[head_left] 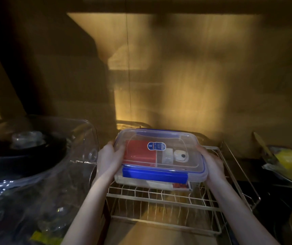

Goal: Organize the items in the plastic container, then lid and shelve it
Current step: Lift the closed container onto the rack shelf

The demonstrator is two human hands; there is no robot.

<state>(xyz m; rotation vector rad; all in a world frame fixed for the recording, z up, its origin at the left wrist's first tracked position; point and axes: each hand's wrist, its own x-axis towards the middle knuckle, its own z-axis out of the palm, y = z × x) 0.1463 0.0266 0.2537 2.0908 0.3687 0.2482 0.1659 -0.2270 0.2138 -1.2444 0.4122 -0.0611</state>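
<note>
Shelving is underway: left hand (109,159) and right hand (212,165) are gripping the lidded plastic container (161,156) over the wire rack (159,200); next, setting it down level.

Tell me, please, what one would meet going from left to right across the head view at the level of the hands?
Black pan → left hand → plastic container → right hand → wire rack → yellow item.

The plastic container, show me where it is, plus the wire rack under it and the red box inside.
plastic container (159,134), head view, on the clear lid near its far edge.
wire rack (159,206), head view, on its front rail.
red box (138,153), head view, on its top face, seen through the lid.
</note>
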